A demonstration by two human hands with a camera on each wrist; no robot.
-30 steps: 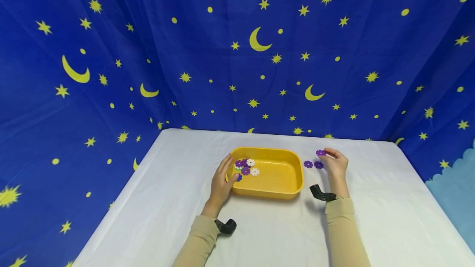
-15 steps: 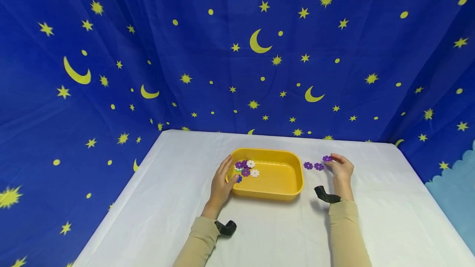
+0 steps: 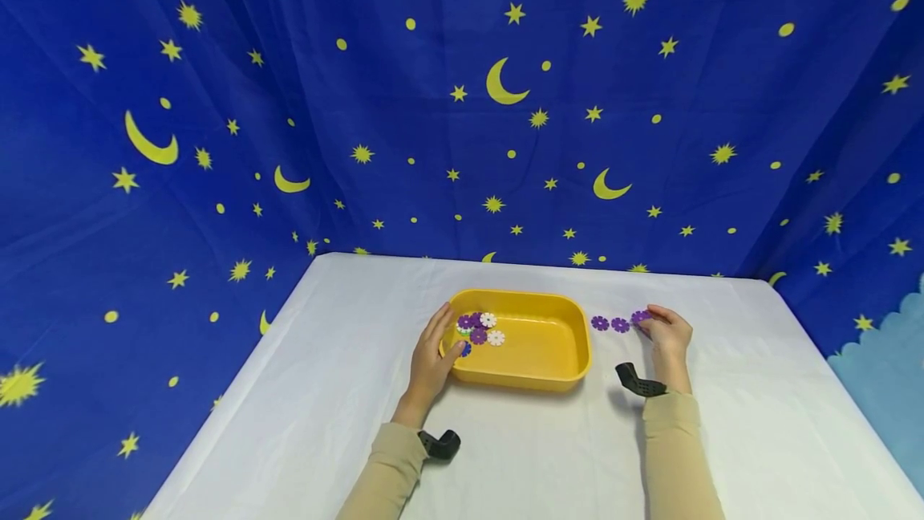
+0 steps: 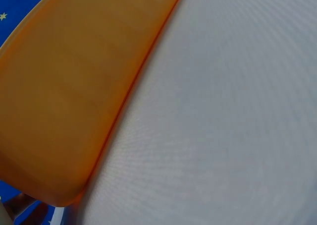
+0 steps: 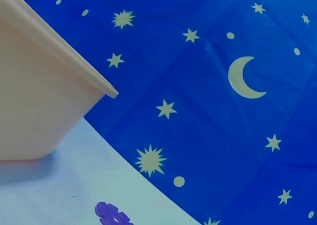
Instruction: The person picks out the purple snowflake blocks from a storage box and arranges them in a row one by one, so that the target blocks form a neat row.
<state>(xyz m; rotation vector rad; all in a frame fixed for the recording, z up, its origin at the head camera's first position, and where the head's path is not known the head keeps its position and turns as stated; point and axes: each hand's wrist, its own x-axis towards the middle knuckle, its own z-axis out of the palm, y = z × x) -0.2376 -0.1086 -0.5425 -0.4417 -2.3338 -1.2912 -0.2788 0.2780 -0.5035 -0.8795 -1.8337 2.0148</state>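
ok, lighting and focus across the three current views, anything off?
Head: bright, mostly even, soft shadow on the table left of the right sleeve, tray clearly yellow. Left wrist: dimmer, tray dull orange and soft, little detail. Right wrist: blue cast, tray washed out to pale beige with soft shadow beneath, purple piece cut off at the bottom edge.
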